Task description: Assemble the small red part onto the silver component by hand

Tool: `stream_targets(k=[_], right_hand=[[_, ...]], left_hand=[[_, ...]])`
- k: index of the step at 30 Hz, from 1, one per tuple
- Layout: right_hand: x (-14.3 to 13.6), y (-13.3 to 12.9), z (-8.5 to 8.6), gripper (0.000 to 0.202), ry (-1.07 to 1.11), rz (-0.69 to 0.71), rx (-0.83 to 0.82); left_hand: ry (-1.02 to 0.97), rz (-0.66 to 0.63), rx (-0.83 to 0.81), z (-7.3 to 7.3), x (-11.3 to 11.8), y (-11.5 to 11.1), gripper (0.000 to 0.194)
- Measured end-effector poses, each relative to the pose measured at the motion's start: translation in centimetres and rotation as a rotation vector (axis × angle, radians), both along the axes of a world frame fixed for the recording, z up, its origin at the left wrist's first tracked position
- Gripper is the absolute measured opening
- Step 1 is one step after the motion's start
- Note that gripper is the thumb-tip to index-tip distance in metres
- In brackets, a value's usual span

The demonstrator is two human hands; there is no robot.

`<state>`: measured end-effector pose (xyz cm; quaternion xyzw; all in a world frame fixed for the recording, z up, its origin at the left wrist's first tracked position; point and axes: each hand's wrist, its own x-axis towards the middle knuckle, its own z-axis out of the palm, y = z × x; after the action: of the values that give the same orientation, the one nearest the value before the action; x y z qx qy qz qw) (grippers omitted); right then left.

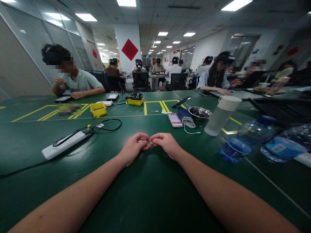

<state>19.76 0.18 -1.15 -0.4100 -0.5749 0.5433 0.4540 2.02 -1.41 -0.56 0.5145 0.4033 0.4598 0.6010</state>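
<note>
My left hand (136,147) and my right hand (167,144) meet just above the green table (136,200), fingertips almost touching. Pinched in the left fingers is a small dark reddish piece (147,140), its kind too small to make out. Between the right thumb and forefinger shows a small orange-red piece (152,140), mostly covered by the fingers. Whether the two pieces touch, I cannot tell. Both forearms rest low over the near part of the table.
Left lies a white power strip (64,144) with black cable. Beyond stand yellow trays (98,110). To the right are a metal bowl (200,113), a frosted bottle (222,115) and plastic water bottles (247,137). A person (77,81) sits across the table.
</note>
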Motion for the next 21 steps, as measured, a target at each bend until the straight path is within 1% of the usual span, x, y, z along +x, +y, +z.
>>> stream_targets(k=[3,7,11,14,18,21], right_hand=[[-0.05,-0.09,-0.01,0.018,-0.003,-0.001,0.004],[0.01,-0.10,-0.13,0.019,-0.059,-0.029,0.043],[0.04,0.05,-0.19,0.018,-0.011,-0.024,0.020],[-0.03,0.11,-0.08,0.020,0.011,-0.018,-0.005],[-0.11,-0.02,0.18,0.019,0.019,-0.013,-0.014],[-0.09,-0.17,0.30,0.019,0.007,-0.010,-0.004]], left_hand=[[-0.006,0.001,-0.007,-0.07,0.01,0.13,0.024],[-0.062,0.012,-0.078,0.00,0.02,0.28,0.014],[-0.159,0.004,-0.123,0.24,-0.10,0.26,0.012],[-0.193,-0.015,-0.141,0.39,-0.20,0.22,0.012],[-0.190,-0.023,-0.139,0.49,-0.18,0.12,0.012],[-0.152,-0.018,-0.113,0.51,-0.13,-0.03,0.016]])
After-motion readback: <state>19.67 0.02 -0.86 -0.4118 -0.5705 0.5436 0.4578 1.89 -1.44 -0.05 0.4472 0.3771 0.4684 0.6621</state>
